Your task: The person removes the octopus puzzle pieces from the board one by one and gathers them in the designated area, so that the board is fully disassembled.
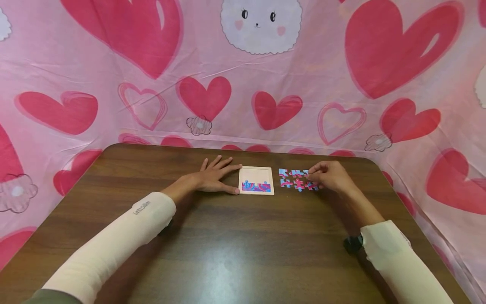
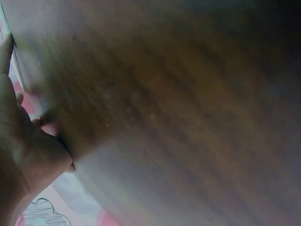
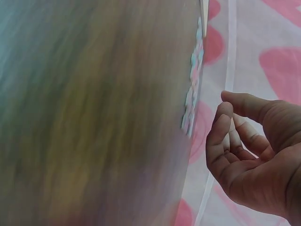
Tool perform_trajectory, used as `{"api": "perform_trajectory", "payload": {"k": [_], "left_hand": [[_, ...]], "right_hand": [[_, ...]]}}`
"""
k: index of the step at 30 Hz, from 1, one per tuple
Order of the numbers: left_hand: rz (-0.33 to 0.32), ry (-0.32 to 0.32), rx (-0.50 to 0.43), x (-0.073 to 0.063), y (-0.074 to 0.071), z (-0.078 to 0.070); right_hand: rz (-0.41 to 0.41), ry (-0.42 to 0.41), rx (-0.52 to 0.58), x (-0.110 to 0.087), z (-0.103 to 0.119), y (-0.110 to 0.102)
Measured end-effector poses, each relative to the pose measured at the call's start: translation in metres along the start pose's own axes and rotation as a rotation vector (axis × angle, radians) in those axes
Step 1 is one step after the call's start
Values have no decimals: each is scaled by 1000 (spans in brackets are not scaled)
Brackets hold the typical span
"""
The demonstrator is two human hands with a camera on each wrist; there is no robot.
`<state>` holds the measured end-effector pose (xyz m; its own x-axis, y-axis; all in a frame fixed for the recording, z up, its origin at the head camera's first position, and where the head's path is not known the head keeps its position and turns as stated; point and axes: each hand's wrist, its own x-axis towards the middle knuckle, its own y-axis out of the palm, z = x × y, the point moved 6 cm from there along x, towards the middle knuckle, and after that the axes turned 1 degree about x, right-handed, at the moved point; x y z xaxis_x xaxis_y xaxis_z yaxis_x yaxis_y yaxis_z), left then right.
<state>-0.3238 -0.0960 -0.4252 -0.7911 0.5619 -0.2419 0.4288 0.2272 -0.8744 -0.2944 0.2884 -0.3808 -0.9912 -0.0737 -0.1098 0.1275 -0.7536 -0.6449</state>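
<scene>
A small square wooden puzzle tray (image 1: 256, 193) lies on the table with puzzle pieces (image 1: 256, 186) filling its lower part; its upper part is bare. My left hand (image 1: 214, 176) rests spread on the table at the tray's left side, thumb and a fingertip touching its edge. In the left wrist view, part of that hand (image 2: 28, 155) shows at the left. Several loose blue and pink jigsaw pieces (image 1: 298, 184) lie in two rows right of the tray. Over their right end hovers my right hand (image 1: 331, 175), fingers loosely bent. No piece shows between its fingertips (image 3: 225, 107) in the right wrist view.
The brown wooden table (image 1: 235, 253) has a far edge close behind the tray. A pink cloth (image 1: 235, 63) with hearts hangs behind and at both sides. White sleeves (image 1: 114, 240) cover both forearms, and a dark band (image 1: 353, 244) sits at the right wrist.
</scene>
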Motion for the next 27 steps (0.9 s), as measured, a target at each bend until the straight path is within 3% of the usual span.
{"api": "perform_trajectory", "payload": {"k": [5, 16, 27], "left_hand": [[6, 0, 36, -1, 1, 1], [36, -11, 75, -3, 0, -3], [20, 29, 77, -2, 0, -4]], "right_hand": [[5, -18, 20, 0, 16, 11], [98, -85, 53, 6, 43, 47], [203, -112, 125, 15, 61, 84]]}}
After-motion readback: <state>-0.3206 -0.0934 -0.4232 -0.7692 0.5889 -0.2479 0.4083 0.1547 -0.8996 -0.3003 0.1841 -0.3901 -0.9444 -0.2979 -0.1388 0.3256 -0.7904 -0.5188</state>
